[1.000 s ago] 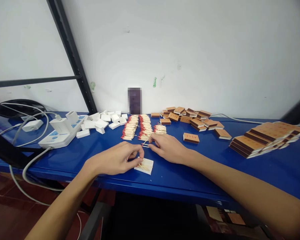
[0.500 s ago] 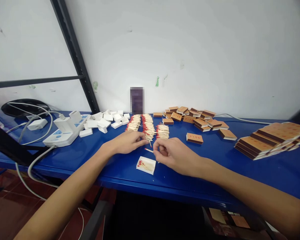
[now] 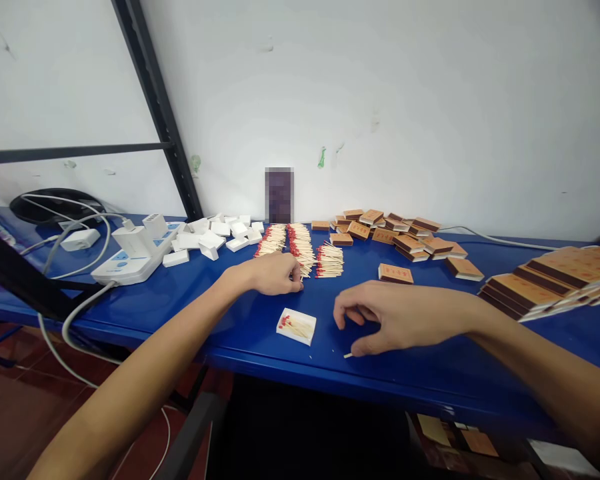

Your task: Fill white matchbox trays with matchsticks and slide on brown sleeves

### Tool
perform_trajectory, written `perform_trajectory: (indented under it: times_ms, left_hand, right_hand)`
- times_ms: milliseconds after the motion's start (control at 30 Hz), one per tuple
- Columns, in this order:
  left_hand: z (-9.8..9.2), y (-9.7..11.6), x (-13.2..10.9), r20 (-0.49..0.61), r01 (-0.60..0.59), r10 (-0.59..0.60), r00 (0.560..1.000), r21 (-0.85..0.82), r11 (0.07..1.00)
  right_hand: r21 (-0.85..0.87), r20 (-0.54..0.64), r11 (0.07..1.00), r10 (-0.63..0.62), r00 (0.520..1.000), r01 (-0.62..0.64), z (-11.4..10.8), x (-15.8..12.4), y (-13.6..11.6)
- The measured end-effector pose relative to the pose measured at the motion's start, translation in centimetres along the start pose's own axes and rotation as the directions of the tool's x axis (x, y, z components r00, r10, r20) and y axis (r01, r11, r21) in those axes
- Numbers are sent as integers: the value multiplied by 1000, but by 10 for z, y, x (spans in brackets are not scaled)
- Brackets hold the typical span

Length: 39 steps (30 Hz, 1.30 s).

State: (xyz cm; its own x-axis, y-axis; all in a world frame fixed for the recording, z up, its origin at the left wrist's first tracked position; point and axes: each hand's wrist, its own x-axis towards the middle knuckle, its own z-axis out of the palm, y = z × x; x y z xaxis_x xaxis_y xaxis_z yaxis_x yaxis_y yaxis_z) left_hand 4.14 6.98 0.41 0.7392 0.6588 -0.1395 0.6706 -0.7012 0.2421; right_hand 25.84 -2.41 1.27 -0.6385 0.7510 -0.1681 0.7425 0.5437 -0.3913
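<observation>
My left hand [image 3: 280, 275] is at the near end of the middle pile of red-tipped matches [image 3: 300, 245]. Its fingers are curled together, with a pale bit of a match just showing at the tips. To its right, my right hand [image 3: 380, 317] hovers low over the table, thumb and fingers apart. A short pale stick end [image 3: 349, 355] shows beside the thumb; the rest is hidden. Between the hands and nearer the edge lies a white matchbox tray [image 3: 307, 340] with several matches in it, heads to the left. A shorter match pile [image 3: 329, 261] lies behind my right hand.
White empty trays [image 3: 220, 230] are heaped at back left, beside a power strip [image 3: 130, 260] with chargers and cables. Matchbox sleeves [image 3: 410, 243] lie scattered at back right. More are stacked [image 3: 555, 280] at far right. A black metal frame [image 3: 165, 120] rises on the left.
My right hand has moved right and toward the table edge, its fingers opening; the match it pinched is no longer between its fingertips. My left hand stays by the piles, fingers more curled.
</observation>
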Motion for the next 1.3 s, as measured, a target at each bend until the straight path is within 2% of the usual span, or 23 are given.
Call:
perform_trajectory:
  times_ms: [100, 200, 300, 400, 500, 567, 667, 800, 867, 1000, 1133, 1300]
  left_hand:
    - [-4, 3, -2, 12, 17, -17, 1000, 45, 999]
    - [-9, 0, -12, -31, 31, -29, 999, 74, 997]
    - [-15, -2, -30, -57, -1, 1, 998, 1, 1000]
    - [-18, 5, -50, -4, -55, 55, 998, -75, 996]
    - [-15, 17, -65, 82, -114, 126, 989, -131, 985]
    - [-12, 20, -70, 87, -126, 140, 986, -143, 982]
    - [-10, 13, -70, 22, -105, 109, 994, -146, 984]
    - [-8, -14, -66, -101, -21, 12, 995, -94, 995]
    - [-5, -29, -63, -158, 51, -55, 986, -25, 998]
    - [4, -48, -59, -248, 165, -140, 959, 83, 983]
    - [9, -48, -56, -290, 195, -147, 946, 146, 970]
    - [11, -47, -54, -318, 177, -117, 941, 168, 970]
  right_hand:
    - [21, 90, 999, -44, 995, 42, 3, -2, -2]
    - [48, 84, 997, -57, 995, 53, 5, 0, -1]
    - [45, -40, 997, -63, 997, 64, 4, 4, 3]
    - [71, -188, 994, -74, 979, 89, 4, 10, 9]
    - [145, -356, 982, -65, 932, 124, 8, 17, 10]
    - [181, -455, 972, -53, 889, 150, 12, 21, 8]
    - [251, -559, 942, -46, 828, 221, 21, 26, 0]
    - [342, -633, 866, -74, 771, 364, 34, 34, -15]
    - [322, -628, 864, -110, 770, 386, 39, 38, -20]
    - [210, -571, 916, -167, 803, 340, 45, 38, -19]
    - [120, -589, 943, -183, 787, 309, 44, 32, -13]
    - [69, -512, 919, -300, 805, 387, 47, 31, -13]
